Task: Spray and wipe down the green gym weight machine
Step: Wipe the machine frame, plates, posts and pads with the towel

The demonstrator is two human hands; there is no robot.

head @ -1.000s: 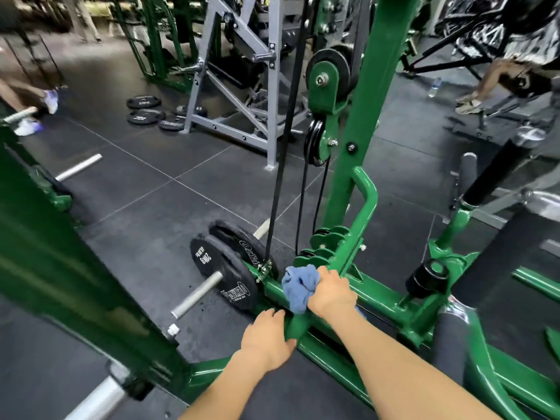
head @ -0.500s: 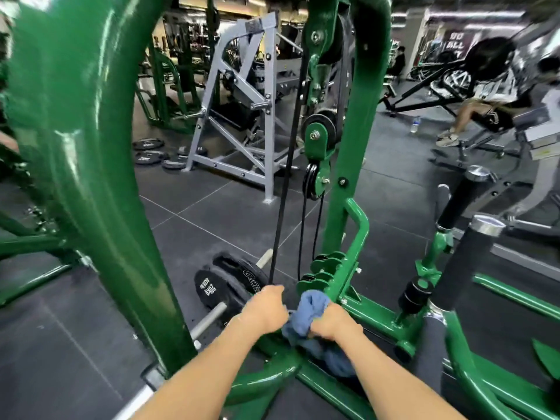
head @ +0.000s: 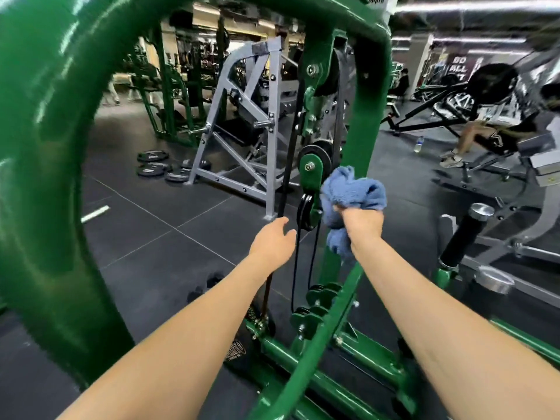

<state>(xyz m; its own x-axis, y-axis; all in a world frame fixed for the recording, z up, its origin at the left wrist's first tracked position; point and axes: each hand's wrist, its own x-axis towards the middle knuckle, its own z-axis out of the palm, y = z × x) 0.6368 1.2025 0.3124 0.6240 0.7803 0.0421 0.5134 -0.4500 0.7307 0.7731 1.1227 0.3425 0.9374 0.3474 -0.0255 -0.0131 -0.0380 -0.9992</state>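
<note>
The left hand [head: 274, 237] is raised just left of centre with its fingers straight and slightly spread, holding nothing; its fingertips reach toward the black cable [head: 288, 165] at about 1 o'clock from the palm, and whether they touch it cannot be told. To its right, at roughly 3 o'clock, the right hand [head: 362, 221] has its fingers curled tight around a bunched blue cloth [head: 351, 192], which is held against or just beside the upright post [head: 366, 116] of the green gym weight machine [head: 45, 177], close to the small pulley bracket [head: 310, 174]. The machine fills the view: a thick curved frame tube at 9 o'clock, the post and pulleys at 12 o'clock, the base rails [head: 318, 368] at 6 o'clock. No spray bottle is in sight, so the spraying cannot be judged from here. The wiping looks to be under way at mid height on the post; nothing shows which surfaces are already clean, and the top of the frame, the large tube on the left and the padded roller [head: 463, 234] at 3 o'clock plausibly remain. As for writing, a dark wall sign [head: 462, 66] at 2 o'clock reads "DO ALL", with anything further cut off; the print on the weight plate [head: 235, 350] low at 7 o'clock and on the plates lying on the floor [head: 151, 163] at 10 o'clock is too blurred to read.
</note>
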